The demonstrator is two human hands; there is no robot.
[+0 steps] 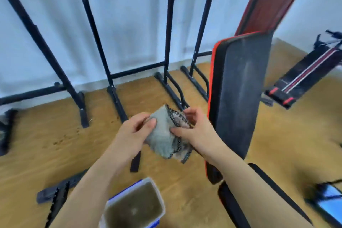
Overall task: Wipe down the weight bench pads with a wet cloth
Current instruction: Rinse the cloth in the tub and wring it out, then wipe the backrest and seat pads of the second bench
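Wooden flooring (46, 135) is spreading beneath both hands, which are meeting at mid-frame. The left hand (133, 133) is pinching the grey cloth (162, 139) at its left edge, thumb on top. The right hand (192, 129) is curling its fingers round the cloth's right side, where a black-and-white mesh trim is showing. Each grip is grasping the cloth, which is hanging bunched between them, clear of the floor. Just right of it, the black, red-edged bench pad (238, 94) is standing tilted, apart from the cloth. Below the hands, a tub (155, 185) of murky water is sitting on the floor. Black frames (96, 29) are lining the white wall (133, 15).
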